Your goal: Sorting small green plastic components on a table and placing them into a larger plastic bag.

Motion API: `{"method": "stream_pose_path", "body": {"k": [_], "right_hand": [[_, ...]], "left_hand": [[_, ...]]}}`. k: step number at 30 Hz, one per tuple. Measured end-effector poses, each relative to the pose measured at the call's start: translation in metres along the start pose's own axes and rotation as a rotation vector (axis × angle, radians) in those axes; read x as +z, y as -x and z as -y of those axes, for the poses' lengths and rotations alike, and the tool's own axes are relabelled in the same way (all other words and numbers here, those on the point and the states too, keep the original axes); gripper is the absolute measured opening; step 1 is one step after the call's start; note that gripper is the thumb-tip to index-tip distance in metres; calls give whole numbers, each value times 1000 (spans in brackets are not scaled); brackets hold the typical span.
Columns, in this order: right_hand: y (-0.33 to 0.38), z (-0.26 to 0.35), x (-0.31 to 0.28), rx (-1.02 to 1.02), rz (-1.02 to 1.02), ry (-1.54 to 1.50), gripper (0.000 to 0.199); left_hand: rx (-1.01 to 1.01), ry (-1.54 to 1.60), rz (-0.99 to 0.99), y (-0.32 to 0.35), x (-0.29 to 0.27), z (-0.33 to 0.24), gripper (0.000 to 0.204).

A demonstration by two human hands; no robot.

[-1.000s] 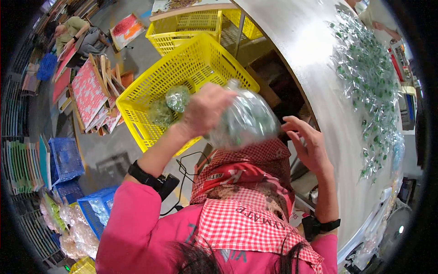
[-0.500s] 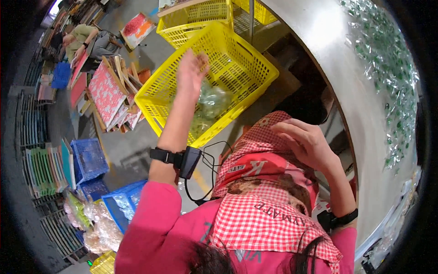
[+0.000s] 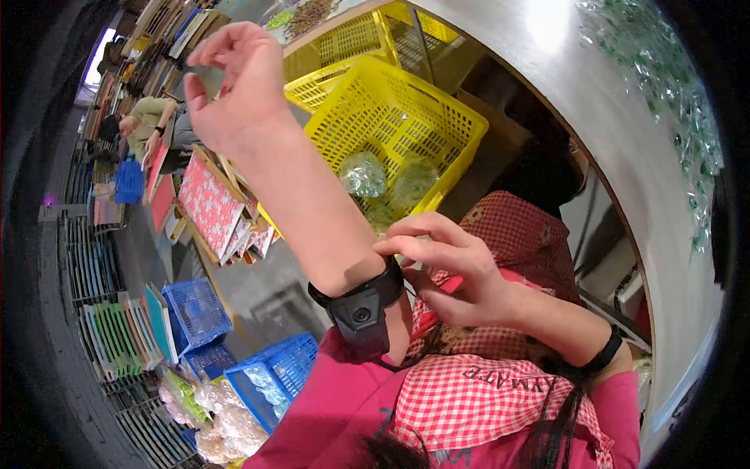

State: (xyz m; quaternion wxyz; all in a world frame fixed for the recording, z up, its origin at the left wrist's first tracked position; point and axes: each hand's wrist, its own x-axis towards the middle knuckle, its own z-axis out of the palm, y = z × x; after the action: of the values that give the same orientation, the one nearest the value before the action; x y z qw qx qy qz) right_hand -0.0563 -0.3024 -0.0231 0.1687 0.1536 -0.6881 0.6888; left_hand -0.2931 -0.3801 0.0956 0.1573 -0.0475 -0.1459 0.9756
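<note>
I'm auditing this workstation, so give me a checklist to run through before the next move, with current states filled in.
1. Left hand empty: ok, raised with nothing visible in it.
2. Right hand clear of left forearm: cannot tell; they meet in the picture, but contact is uncertain.
3. Black device strapped around left forearm: ok.
4. Clear bundles inside yellow basket: ok.
5. Green-and-clear pieces on table: ok, toward the picture's right.

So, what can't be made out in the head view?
Head view:
yellow basket: part of its left side, behind the left forearm
green pile: far end, cut off by the top edge
clear bundles: contents, too small
right hand: contact with that forearm, obscured by overlap
</note>
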Motion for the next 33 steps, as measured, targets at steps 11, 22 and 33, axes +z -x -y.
{"method": "stream_pose_path", "body": {"k": [11,22,33], "right_hand": [[-4,-4,-21,-1,41,-46,34],[-11,4,-46,77,233,-195,25],[-10,23,-33,360,-48,-398,25]], "left_hand": [[45,30,-243,-46,-16,6,8],[-36,40,-240,-28,-10,40,52],[563,-1683,741,9,-117,105,23]]}}
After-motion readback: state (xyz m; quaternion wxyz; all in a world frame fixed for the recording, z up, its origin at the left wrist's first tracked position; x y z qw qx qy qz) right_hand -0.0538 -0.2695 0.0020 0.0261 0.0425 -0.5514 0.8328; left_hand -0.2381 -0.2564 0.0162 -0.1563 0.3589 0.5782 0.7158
